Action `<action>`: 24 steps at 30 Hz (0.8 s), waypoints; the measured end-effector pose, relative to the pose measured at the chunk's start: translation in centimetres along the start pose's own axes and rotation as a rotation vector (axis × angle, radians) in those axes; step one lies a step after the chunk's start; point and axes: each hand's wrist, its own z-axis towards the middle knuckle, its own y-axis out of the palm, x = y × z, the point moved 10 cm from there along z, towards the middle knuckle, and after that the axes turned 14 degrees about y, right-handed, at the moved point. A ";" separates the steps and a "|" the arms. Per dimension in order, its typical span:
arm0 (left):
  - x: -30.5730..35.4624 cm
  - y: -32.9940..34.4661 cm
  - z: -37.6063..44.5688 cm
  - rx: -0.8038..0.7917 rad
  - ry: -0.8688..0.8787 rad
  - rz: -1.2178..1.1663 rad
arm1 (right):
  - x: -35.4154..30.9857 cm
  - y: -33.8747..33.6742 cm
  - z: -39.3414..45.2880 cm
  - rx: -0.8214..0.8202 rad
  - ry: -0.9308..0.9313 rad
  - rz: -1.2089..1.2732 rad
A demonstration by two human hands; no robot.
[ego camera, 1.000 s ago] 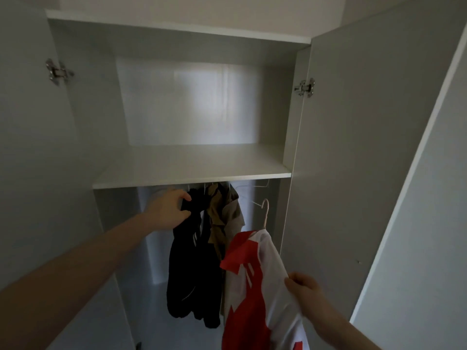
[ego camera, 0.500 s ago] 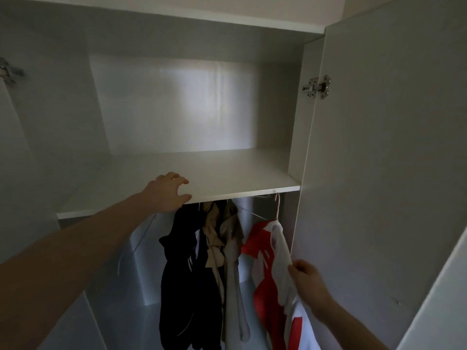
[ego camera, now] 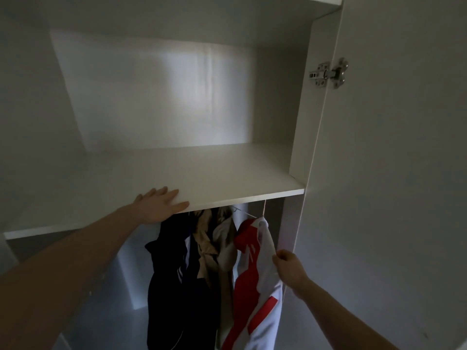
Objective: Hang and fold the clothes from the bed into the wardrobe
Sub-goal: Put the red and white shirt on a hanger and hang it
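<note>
I face an open white wardrobe. Under its shelf [ego camera: 227, 188] hang a dark navy garment [ego camera: 174, 279], a beige garment [ego camera: 214, 243] and a red-and-white shirt [ego camera: 255, 286] on a thin hanger [ego camera: 264, 207]. My left hand [ego camera: 159, 205] rests on the shelf's front edge with the fingers straight on top and the thumb along the edge. Lower right, my right hand [ego camera: 290, 269] pinches the side of the red-and-white shirt. The rail is hidden behind the shelf.
The right wardrobe door [ego camera: 394, 173] stands open close beside my right arm, with a metal hinge [ego camera: 328, 73] near its top. The upper compartment's back panel [ego camera: 164, 92] shows a pale light patch. A side wall [ego camera: 30, 109] closes the left.
The view has moved closer and up. My left hand left the dark garment and settled on the shelf edge. The red-and-white shirt went up to hang beside the others, my right hand still on it.
</note>
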 end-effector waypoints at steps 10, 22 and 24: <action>-1.8 1.1 1.9 0.015 -0.028 -0.011 | -5.8 3.3 8.8 -0.037 -0.089 -0.044; -3.7 1.2 3.2 0.091 -0.089 0.023 | -9.9 6.6 15.9 0.010 -0.125 -0.145; -4.0 1.2 3.4 0.123 -0.094 0.025 | -9.1 7.6 16.5 0.010 -0.095 -0.155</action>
